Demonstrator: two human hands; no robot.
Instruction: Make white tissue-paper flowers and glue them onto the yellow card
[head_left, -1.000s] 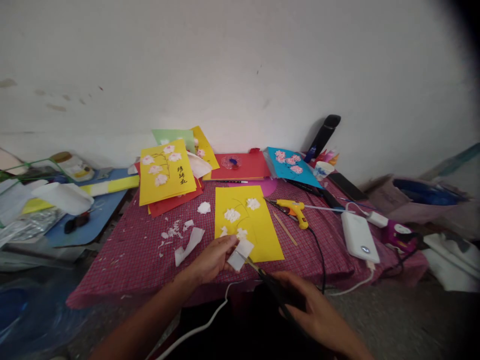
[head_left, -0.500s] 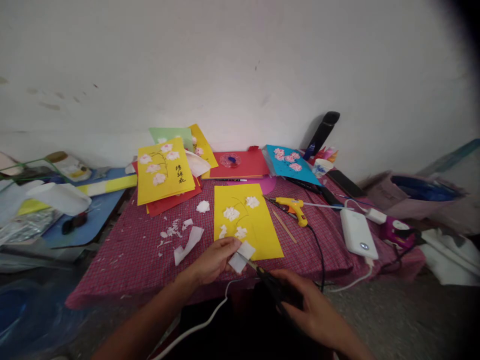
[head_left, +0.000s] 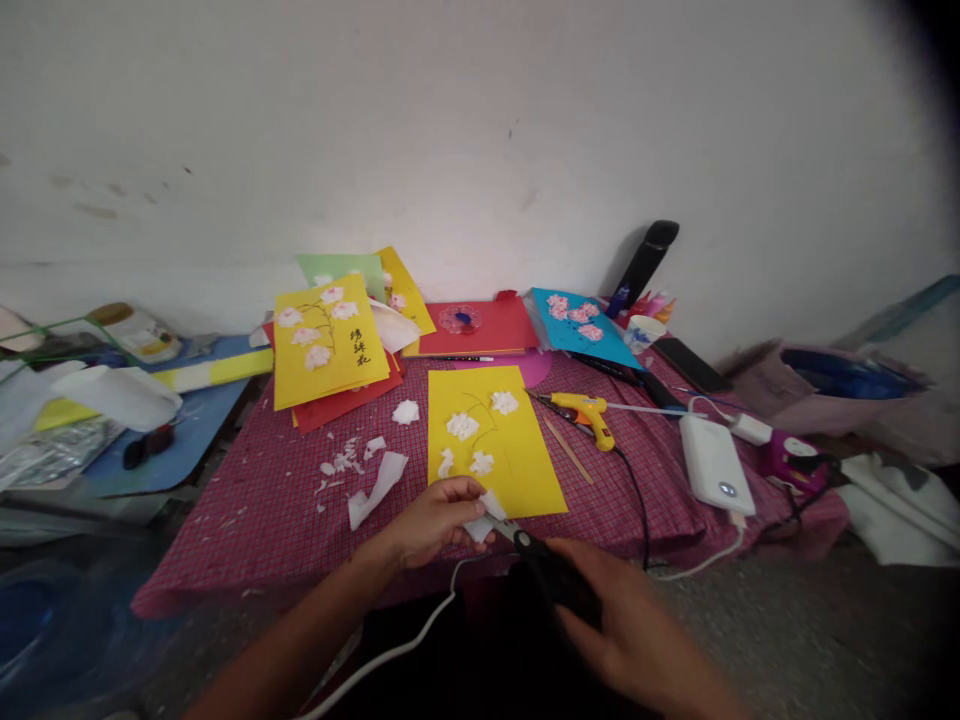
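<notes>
My left hand point(head_left: 442, 520) pinches a small piece of white tissue paper point(head_left: 478, 530) over the table's front edge. Black-handled scissors point(head_left: 559, 575) are gripped in my right hand point(head_left: 619, 620), their blades lying across the tissue. Just beyond my hands lies a yellow sheet point(head_left: 525, 470) with drawn stems and white crumpled-paper flowers point(head_left: 463, 426) on it. To its left are a loose white paper tuft point(head_left: 406, 412), a torn white strip point(head_left: 379, 488) and several small scraps point(head_left: 343, 460).
Right of the sheet sit a yellow glue gun point(head_left: 589, 415) with its cord, a wooden stick point(head_left: 568, 452) and a white power bank point(head_left: 716, 465). Finished flower cards point(head_left: 311, 365) are stacked at the back left. A blue card point(head_left: 570, 335) and paper cup point(head_left: 643, 334) stand back right.
The scissor blades have swung further across the tissue and look closer together. The tissue is now more folded at my left fingertips. The things on the table have stayed put.
</notes>
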